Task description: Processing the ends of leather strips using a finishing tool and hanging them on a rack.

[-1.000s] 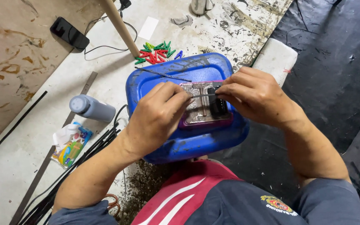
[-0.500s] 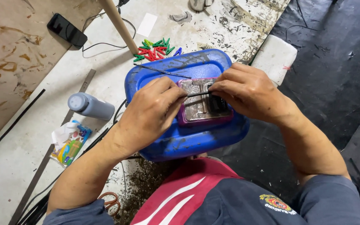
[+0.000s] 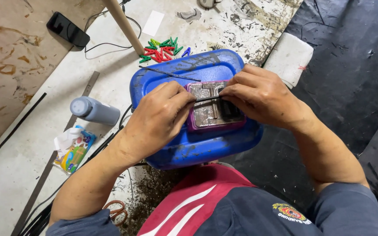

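A blue plastic container (image 3: 184,146) lies flat in front of me as a work surface. On it rests a pink-edged block with a worn metal plate (image 3: 206,112). Both hands pinch one thin black strip (image 3: 206,99) stretched across the plate. My left hand (image 3: 158,120) grips its left end and my right hand (image 3: 259,96) grips its right end. A small black part (image 3: 230,110) sits on the plate under my right fingers. A second thin black strip (image 3: 167,73) lies loose on the container's far side.
On the pale floor lie coloured clothes pegs (image 3: 160,50), a grey bottle (image 3: 93,111), a colourful packet with tissue (image 3: 72,148), a black phone (image 3: 67,29) with cable, a wooden stick (image 3: 123,24), a metal ruler (image 3: 53,157) and several black strips (image 3: 44,216). A white block (image 3: 290,57) borders dark sheeting at right.
Both hands with the strip shifted slightly toward me over the plate; the view tilted a little. The grip is unchanged.
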